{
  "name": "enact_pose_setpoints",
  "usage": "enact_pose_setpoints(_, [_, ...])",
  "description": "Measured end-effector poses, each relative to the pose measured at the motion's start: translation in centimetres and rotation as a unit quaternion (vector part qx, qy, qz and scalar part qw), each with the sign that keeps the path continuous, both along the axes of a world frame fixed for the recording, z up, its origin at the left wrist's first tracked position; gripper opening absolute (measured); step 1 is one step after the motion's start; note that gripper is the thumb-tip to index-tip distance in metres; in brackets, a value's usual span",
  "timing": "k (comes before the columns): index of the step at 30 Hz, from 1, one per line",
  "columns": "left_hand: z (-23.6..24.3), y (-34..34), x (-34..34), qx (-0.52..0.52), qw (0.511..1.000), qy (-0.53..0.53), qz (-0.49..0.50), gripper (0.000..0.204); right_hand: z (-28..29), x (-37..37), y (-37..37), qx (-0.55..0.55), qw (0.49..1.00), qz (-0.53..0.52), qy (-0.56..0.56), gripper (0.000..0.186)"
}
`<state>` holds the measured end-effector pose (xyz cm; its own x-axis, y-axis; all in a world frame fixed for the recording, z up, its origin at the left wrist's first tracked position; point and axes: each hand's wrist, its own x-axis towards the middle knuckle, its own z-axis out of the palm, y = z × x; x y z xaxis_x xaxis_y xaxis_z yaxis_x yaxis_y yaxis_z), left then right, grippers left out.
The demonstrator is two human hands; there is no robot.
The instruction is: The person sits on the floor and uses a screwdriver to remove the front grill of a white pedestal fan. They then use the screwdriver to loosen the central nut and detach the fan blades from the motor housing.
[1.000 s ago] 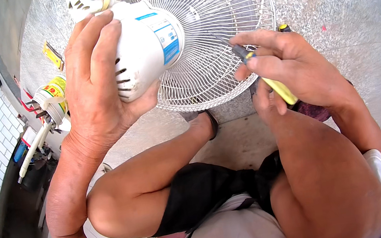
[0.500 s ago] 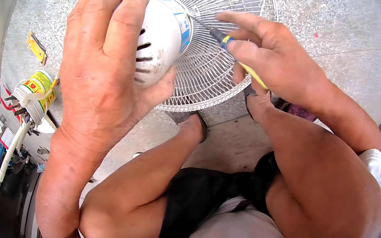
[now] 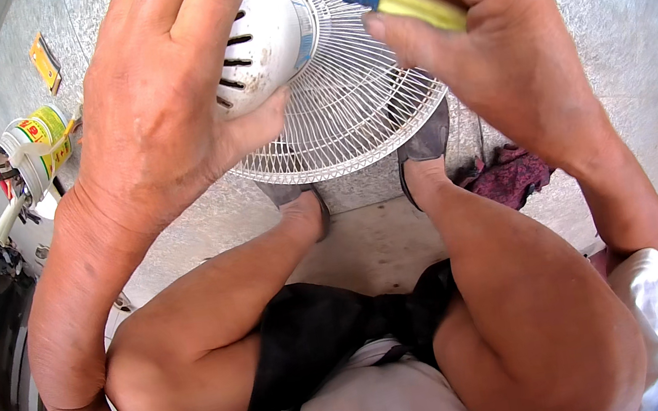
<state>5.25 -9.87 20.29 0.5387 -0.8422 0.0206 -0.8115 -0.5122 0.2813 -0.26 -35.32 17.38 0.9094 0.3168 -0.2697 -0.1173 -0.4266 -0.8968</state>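
Note:
My left hand (image 3: 152,104) is wrapped round the white slotted motor housing (image 3: 266,55) of an electric fan, thumb along its lower side. Behind the housing spreads the fan's round white wire guard (image 3: 335,132), its near edge over my feet. A screwdriver (image 3: 423,8) with a yellow and blue handle sits between the thumb and fingers of my right hand (image 3: 505,43). Its thin shaft points left, toward the upper rim of the housing, where a blue-and-white label shows. Whether the tip touches anything I cannot tell.
On the left stands a yellow-green labelled tub (image 3: 47,141) holding several tools and cables. Beyond it lies a small yellow flat packet (image 3: 45,64). A dark red patterned cloth (image 3: 508,177) is crumpled on the floor beside my right foot.
My right hand has gone up and right, and the screwdriver has swung nearer level, its shaft now at the upper rim. The left hand keeps its hold; the whole view has shifted slightly.

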Motion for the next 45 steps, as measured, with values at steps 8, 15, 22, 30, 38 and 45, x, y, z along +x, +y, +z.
enact_pose_setpoints(8, [-1.8,0.1,-0.1,-0.021,0.999,-0.042,0.019,0.084,6.0,5.1,2.2,-0.105,0.992,0.057,0.043,0.02])
enact_pose_setpoints(15, [0.0,0.2,0.1,0.022,1.0,0.016,0.004,0.085,3.9,6.2,1.3,0.009,0.994,0.101,0.033,0.015])
enact_pose_setpoints(22, [-0.1,0.1,0.1,0.021,1.0,0.011,0.005,0.09,0.3,7.2,1.9,0.049,0.987,0.112,-0.105,0.022])
enact_pose_setpoints(30, [-1.9,-0.1,-0.3,0.021,0.997,-0.065,0.022,0.09,1.1,8.8,1.1,0.024,0.959,0.254,-0.122,0.023])
enact_pose_setpoints(38, [-1.0,0.5,-1.0,0.036,0.995,-0.01,0.09,0.097,1.9,10.1,2.9,-0.125,0.932,0.302,-0.16,0.025])
enact_pose_setpoints(45, [-1.1,0.4,-1.4,0.048,0.994,-0.011,0.093,0.096,-0.4,12.3,4.6,-0.15,0.876,0.371,-0.27,0.021])
